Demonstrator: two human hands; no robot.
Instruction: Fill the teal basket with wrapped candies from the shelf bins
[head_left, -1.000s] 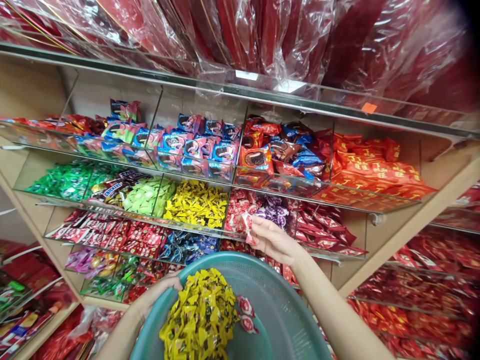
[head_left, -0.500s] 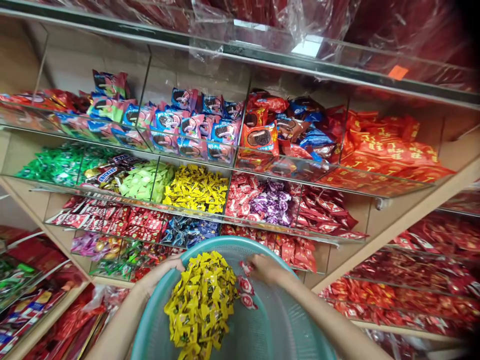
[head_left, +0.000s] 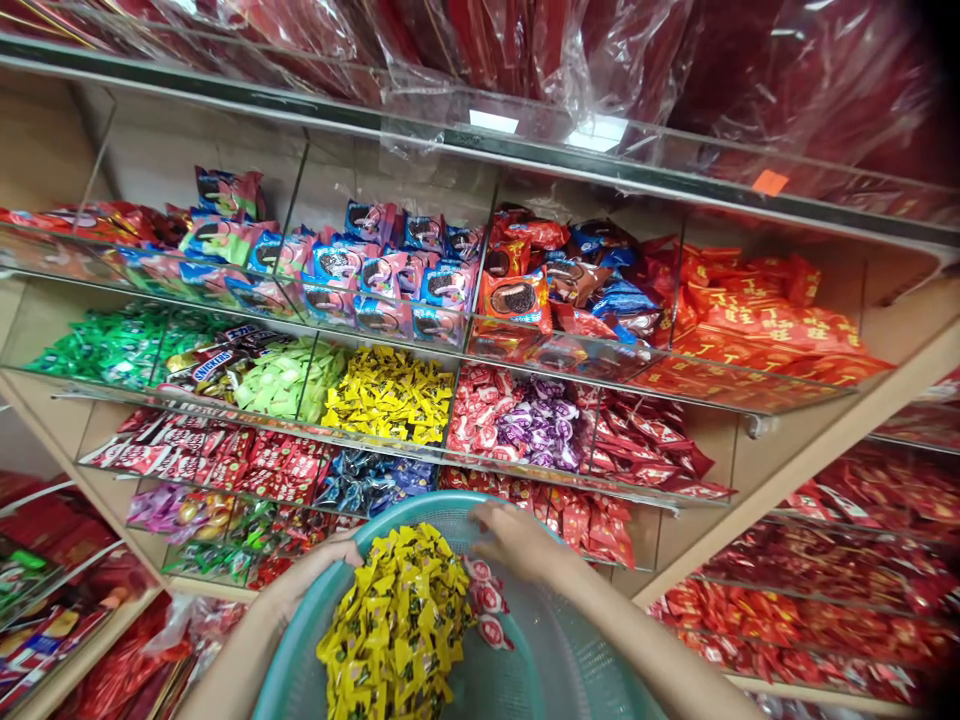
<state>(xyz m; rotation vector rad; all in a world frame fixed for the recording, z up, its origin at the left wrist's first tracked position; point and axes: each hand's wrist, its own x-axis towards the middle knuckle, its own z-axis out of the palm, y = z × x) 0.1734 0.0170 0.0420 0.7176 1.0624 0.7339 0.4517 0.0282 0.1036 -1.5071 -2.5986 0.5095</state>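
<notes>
A teal plastic basket [head_left: 271, 665] is held up in front of me. My left hand [head_left: 330, 560] is closed around its left rim. A large heap of yellow-wrapped candies [head_left: 397, 625] fills the left part of the basket. Beside the heap lie a few red-and-white wrapped candies [head_left: 491, 600]. Just above these, my right hand [head_left: 514, 540] hangs over the inside of the basket, its fingers apart and nothing visible in them.
Glass-fronted shelves rise ahead, with yellow candies [head_left: 390, 395], red-and-white candies [head_left: 480, 410], purple candies [head_left: 544, 425] and wrapped cookies [head_left: 514, 300] in divided sections. Clear plastic bags [head_left: 600, 60] hang over the top edge. More red packets [head_left: 847, 560] fill shelves at the right.
My right hand has loosened its fingers and moved slightly up and left from the red-and-white candies, which stay in the basket. My left hand keeps its hold. The view has tilted up slightly.
</notes>
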